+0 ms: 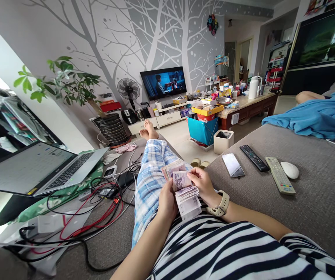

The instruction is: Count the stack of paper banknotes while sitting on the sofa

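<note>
I sit stretched out on a grey sofa [316,202] with a stack of banknotes [185,190] over my lap. My left hand [166,202] grips the stack from below, fingers wrapped round its lower edge. My right hand [203,184] pinches the top notes at the stack's upper right, a watch [221,204] on its wrist. The notes are fanned slightly, pinkish-purple. My legs in blue plaid trousers [150,175] run out toward the TV.
A phone [232,164], two remotes [254,158] [280,175] and a white mouse [290,170] lie on the sofa to my right. An open laptop [39,167] and tangled cables [97,210] lie left. Another person's leg [310,95] rests by a blue blanket [319,114].
</note>
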A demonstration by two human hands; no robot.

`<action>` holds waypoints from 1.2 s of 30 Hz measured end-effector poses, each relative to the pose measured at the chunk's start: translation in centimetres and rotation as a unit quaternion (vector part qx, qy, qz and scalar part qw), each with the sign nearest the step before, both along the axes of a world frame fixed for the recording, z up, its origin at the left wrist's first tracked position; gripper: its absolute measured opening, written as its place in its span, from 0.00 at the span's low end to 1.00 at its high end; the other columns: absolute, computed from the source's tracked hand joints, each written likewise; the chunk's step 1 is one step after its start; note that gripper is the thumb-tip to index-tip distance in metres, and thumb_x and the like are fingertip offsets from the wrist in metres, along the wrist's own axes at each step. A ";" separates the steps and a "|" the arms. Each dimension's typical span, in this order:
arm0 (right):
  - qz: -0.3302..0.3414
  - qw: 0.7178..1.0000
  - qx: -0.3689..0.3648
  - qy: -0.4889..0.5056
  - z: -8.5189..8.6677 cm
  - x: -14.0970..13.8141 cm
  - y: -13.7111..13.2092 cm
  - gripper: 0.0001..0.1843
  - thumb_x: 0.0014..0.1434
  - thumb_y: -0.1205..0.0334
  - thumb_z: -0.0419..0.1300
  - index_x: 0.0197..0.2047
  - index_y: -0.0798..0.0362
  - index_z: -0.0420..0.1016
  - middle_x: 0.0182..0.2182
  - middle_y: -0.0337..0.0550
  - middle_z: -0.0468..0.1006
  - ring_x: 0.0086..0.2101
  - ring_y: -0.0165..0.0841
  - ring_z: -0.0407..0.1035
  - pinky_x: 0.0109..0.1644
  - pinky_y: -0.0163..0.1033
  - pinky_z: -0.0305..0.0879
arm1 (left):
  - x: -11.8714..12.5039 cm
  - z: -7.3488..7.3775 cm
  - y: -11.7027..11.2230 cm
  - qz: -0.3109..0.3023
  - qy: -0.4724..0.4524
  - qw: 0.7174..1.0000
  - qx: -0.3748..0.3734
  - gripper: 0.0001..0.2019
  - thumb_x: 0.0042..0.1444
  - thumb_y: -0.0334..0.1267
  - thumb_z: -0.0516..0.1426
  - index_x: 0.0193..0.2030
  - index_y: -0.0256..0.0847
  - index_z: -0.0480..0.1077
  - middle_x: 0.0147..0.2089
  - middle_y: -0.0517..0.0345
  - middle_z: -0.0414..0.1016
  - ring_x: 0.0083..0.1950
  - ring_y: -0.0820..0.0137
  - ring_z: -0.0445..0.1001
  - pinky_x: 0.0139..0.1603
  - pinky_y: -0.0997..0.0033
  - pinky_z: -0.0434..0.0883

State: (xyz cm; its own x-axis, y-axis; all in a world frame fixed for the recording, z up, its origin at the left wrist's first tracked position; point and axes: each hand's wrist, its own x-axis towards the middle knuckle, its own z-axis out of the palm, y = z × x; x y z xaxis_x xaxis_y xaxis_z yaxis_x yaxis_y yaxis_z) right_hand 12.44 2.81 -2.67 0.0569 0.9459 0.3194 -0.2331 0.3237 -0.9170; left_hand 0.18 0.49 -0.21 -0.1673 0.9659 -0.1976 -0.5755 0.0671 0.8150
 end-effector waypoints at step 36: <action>0.072 0.997 0.005 0.041 0.2 0.0 -0.3 0.23 0.61 0.39 0.60 0.27 0.50 0.72 0.16 0.36 0.69 0.19 0.30 0.61 0.26 0.38 0.56 | -0.3 -0.2 -0.3 -0.040 -0.005 0.999 -0.006 0.11 0.48 0.37 0.62 0.37 0.33 0.76 0.35 0.46 0.83 0.38 0.57 0.83 0.44 0.61 0.77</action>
State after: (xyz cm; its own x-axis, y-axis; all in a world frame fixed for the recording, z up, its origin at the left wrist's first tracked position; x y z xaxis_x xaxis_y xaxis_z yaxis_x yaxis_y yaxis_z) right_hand 12.41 2.53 -2.52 -0.0537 0.9432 0.3279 -0.3523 0.2893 -0.8900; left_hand -0.08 0.20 -0.42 -0.0883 0.9738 -0.2097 -0.5767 0.1217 0.8079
